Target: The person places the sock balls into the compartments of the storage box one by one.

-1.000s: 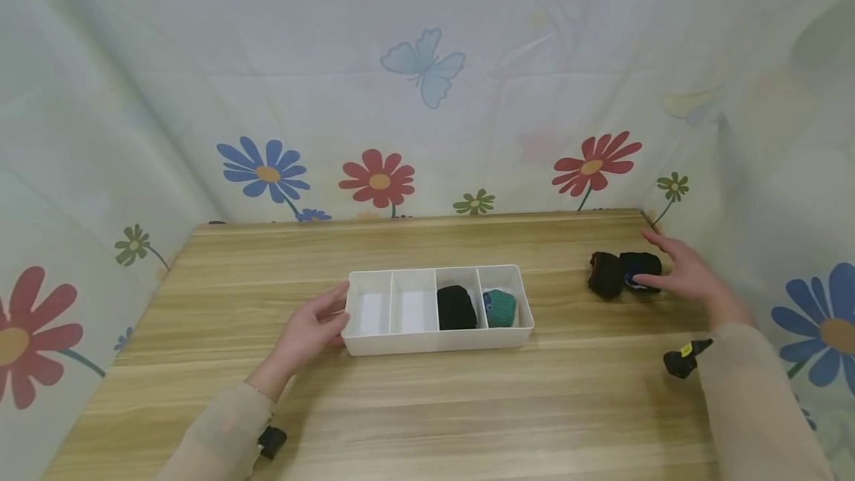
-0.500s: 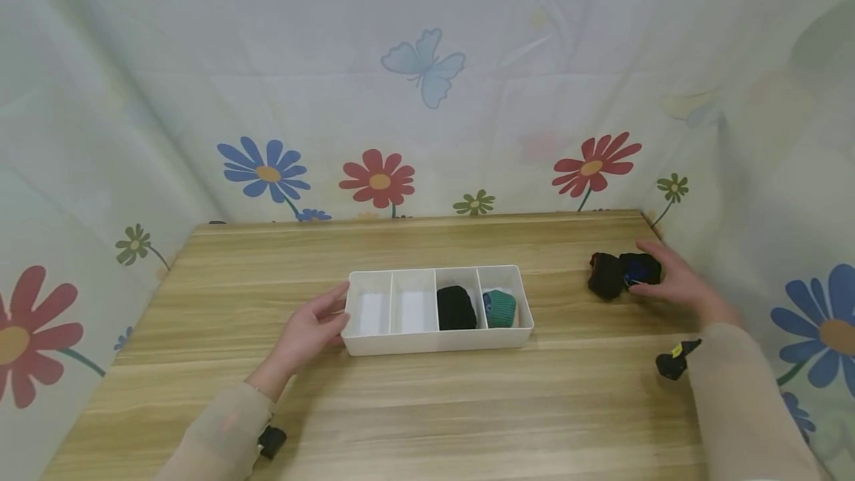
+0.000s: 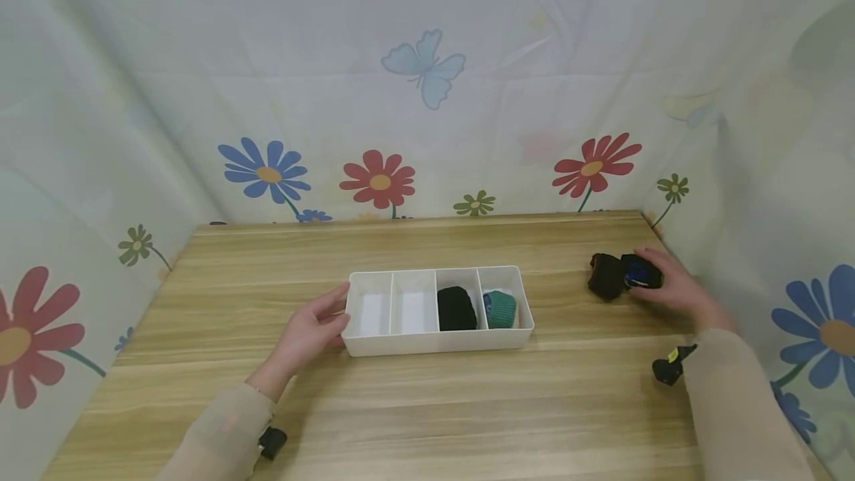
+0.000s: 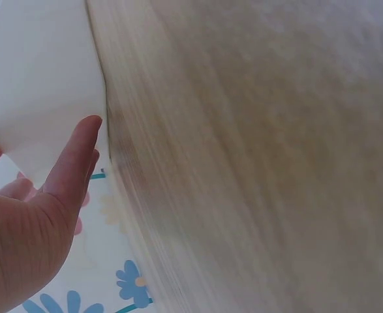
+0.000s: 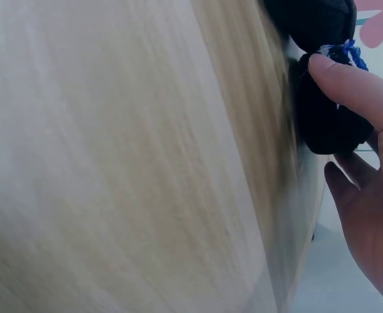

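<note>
A: Which step is in hand?
B: A pickup, it seems: the black-and-blue sock roll (image 3: 640, 271), at the right of the frame beside a dark roll (image 3: 605, 275), is pinched by the right hand (image 3: 671, 284).
A: And next?
B: Likely a lift toward the tray (image 3: 437, 341), which is touched at its left end by the loosely open left hand (image 3: 309, 333).

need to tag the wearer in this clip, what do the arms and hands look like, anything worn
Both hands, left hand and right hand, are bare. Long beige sleeves cover both forearms. A small black device with a yellow mark sits at each wrist.
</note>
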### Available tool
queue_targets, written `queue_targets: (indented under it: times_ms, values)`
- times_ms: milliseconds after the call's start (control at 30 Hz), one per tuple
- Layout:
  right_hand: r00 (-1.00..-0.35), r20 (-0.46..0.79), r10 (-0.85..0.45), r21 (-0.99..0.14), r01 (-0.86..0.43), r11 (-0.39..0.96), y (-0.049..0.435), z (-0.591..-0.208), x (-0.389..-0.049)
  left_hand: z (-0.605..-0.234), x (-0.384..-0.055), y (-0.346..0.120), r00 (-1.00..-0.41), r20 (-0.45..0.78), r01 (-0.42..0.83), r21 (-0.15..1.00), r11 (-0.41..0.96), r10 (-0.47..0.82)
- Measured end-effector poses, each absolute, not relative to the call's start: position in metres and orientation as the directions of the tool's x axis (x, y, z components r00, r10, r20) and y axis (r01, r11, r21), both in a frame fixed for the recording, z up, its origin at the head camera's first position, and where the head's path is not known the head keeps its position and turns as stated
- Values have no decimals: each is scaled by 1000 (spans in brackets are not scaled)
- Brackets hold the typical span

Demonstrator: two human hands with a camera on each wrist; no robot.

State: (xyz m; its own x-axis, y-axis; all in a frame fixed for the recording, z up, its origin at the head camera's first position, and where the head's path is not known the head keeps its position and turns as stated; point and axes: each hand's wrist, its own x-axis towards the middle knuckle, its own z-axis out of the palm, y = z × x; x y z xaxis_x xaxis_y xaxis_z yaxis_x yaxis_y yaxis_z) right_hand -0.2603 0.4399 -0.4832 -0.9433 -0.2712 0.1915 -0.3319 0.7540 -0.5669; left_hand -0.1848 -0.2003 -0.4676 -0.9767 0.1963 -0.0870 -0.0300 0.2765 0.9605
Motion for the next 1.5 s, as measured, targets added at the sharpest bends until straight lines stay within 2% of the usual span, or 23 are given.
queue_targets:
  times_ms: [733,1133,1500]
  values:
    - [-981,153,-115,-565,-183,804,434,-482,-248,-468,-185,-199,-979,-82,-28,961,275,188]
    - [-984,135,-113,-574,-171,801,437,-481,-236,-468,-185,-199,-980,-84,-27,955,297,181]
    - [-979,177,-101,-595,-188,782,434,-470,-227,-466,-184,-199,-980,-88,-34,958,285,181]
